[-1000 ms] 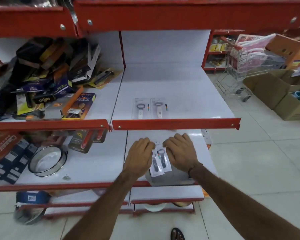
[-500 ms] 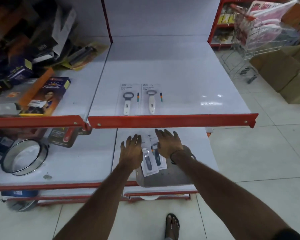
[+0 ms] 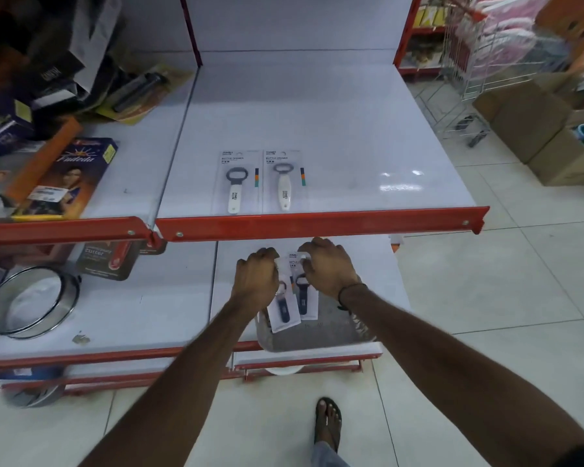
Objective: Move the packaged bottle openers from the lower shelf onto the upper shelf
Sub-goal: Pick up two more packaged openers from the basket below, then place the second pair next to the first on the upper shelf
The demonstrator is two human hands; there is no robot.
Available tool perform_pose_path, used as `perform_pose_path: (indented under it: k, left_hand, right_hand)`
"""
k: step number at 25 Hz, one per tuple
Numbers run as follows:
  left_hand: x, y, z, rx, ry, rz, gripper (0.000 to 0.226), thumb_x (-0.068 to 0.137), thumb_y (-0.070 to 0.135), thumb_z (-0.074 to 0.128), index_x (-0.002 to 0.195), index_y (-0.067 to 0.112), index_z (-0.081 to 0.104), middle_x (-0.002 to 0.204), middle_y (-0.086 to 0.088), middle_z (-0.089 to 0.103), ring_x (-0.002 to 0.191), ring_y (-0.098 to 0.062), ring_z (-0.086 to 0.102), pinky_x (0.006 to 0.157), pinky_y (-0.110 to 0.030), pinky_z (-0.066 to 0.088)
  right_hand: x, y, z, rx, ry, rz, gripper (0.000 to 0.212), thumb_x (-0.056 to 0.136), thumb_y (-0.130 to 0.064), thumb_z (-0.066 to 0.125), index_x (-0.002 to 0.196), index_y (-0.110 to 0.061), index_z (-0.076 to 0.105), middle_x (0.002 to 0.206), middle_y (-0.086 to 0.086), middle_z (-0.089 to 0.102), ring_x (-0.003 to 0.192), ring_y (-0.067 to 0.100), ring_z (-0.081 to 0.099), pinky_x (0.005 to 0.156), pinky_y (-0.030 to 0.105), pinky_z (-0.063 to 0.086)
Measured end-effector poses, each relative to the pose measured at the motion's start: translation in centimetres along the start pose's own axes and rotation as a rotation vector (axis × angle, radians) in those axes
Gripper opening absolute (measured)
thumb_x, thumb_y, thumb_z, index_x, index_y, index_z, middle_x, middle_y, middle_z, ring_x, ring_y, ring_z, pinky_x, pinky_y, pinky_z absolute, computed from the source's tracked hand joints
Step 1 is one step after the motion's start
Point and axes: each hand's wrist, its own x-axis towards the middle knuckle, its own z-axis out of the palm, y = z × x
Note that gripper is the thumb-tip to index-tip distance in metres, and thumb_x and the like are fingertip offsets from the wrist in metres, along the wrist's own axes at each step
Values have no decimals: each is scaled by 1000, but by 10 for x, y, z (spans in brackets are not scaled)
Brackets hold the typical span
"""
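Curled hands (image 3: pixel 255 281) gripping 2 opener packs (image 3: pixel 295 303)

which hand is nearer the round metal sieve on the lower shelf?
Left. The left hand is on the sieve's side of the dark-handled opener packs; the right hand is beyond them.

A shop aisle: red-edged white display shelves (image 3: pixel 317 227), packaged goods (image 3: pixel 64 173) heaped at left, a wire trolley (image 3: pixel 469 72) and cardboard boxes (image 3: pixel 526 119) (some open) on tiled floor.
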Motion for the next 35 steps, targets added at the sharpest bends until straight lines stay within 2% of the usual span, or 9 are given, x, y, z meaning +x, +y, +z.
perform_pose_path:
  k: [6,9,13,16,19,23,30,33,35]
  left_hand:
    - [-55,36,-40,-50,-40,62,32,92,7,61,123,9,55,120,-14,69,101,-32,66,95,-43,50]
    - [-75,57,-82,-30,76,236,32,91,5,58,123,9,56,117,-12,70,103,-31,64,91,-43,47]
    - [-75,94,-163,-150,282,430,28,92,3,48,117,9,58,110,-11,71,98,-29,63,89,-43,49]
    - [-46,119,-213,-228,387,419,23,96,5,44,114,9,58,110,-12,70,99,-28,63,93,-44,51]
    - [-6,133,-246,-287,367,366,23,95,2,43,110,9,58,109,-15,70,95,-31,63,84,-42,54]
    - [51,140,-256,-285,280,306,23,93,1,40,103,10,59,98,-17,70,85,-35,66,74,-41,58]
    - [126,131,-216,-348,82,110,23,86,7,37,88,23,53,97,-14,68,95,-40,62,88,-45,50]
    - [134,126,-188,-304,11,54,28,89,6,38,101,19,60,107,-11,72,102,-35,61,105,-49,38]
    - [135,125,-178,-254,15,62,32,93,8,35,109,20,61,109,-8,73,106,-31,61,105,-48,29]
  right_hand:
    - [-67,-31,-41,65,29,20,28,94,-14,51,121,-16,58,115,12,69,98,33,64,84,39,55]
    - [-94,-45,-84,2,194,-68,34,91,-8,49,123,-14,59,112,11,69,100,32,61,81,41,51]
    - [-104,-55,-161,-64,426,-105,27,88,-13,46,109,-18,62,102,2,71,91,24,57,75,35,40]
    - [-87,-60,-218,-41,502,-54,24,89,-15,42,104,-20,60,94,2,70,86,24,53,74,34,28]
    - [-62,-61,-265,1,547,-2,21,90,-13,44,101,-20,60,95,3,70,88,25,54,81,39,33]
    - [-22,-46,-300,37,539,84,28,91,-11,42,106,-20,63,84,5,68,90,27,56,85,40,33]
    - [45,-1,-286,144,403,193,30,91,-15,38,103,-27,62,66,-6,66,71,25,61,92,43,46]
    - [56,15,-260,104,317,210,28,93,-15,38,105,-26,61,83,1,70,80,28,56,88,41,37]
    - [59,19,-250,109,257,204,29,94,-17,37,109,-26,60,87,0,65,91,31,60,88,42,35]
